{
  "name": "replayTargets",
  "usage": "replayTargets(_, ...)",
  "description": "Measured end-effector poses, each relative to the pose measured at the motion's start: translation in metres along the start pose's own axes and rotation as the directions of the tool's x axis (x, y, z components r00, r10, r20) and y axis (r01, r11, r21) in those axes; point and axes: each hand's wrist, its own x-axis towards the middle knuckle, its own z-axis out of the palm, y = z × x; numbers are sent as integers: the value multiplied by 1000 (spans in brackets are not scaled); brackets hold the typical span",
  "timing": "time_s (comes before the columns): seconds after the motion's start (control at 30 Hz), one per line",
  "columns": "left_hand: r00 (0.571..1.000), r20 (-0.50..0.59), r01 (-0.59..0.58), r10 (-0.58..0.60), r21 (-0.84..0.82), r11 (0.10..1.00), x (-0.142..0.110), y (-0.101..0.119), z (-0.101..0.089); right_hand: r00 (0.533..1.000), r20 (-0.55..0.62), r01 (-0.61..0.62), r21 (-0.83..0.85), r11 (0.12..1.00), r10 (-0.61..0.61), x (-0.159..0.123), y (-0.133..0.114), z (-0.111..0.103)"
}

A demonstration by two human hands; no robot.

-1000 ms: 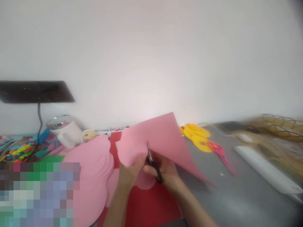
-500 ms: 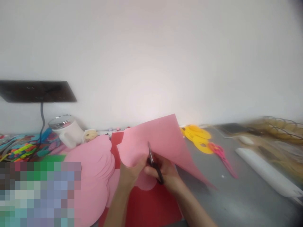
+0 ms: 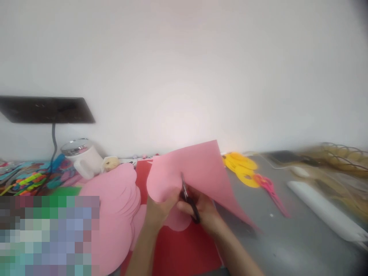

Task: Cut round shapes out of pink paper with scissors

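Note:
My left hand [image 3: 161,209] is closed on the near edge of a pink paper sheet [image 3: 201,165], thumb on top. Black-handled scissors [image 3: 189,201] are in my right hand [image 3: 202,211], fingers through the handles, with the blades on the sheet pointing away from me. The sheet's left part has a rounded, curled edge, and its right corner slopes down over the table. Beneath it lies red paper [image 3: 184,253]. To the left of my left hand is a stack of pink cut-out shapes [image 3: 112,222] with rounded edges.
Yellow cut-outs [image 3: 241,168] and pink scissors [image 3: 271,195] lie on the grey table [image 3: 247,214] to the right, beside a long white object [image 3: 324,211]. A white mug [image 3: 87,161] with a shiny top and colourful craft pieces [image 3: 31,182] stand back left. A blurred-out patch hides the lower left.
A pointed bit at the pink sheet's left edge no longer shows; that edge is now a smooth curve. The hands and scissors stay almost in place, and the view has shifted slightly.

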Motion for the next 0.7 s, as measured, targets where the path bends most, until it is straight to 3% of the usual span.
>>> replayTargets(0.4,1000,-12,13,-13,-24,1000,0,0,0,999,45,-5,-5,1000,5,-1,-5,0)
replayTargets(0.7,997,-69,23,-22,11,1000,-1,3,1,1000,8,22,-58,998,-22,-1,-4,1)
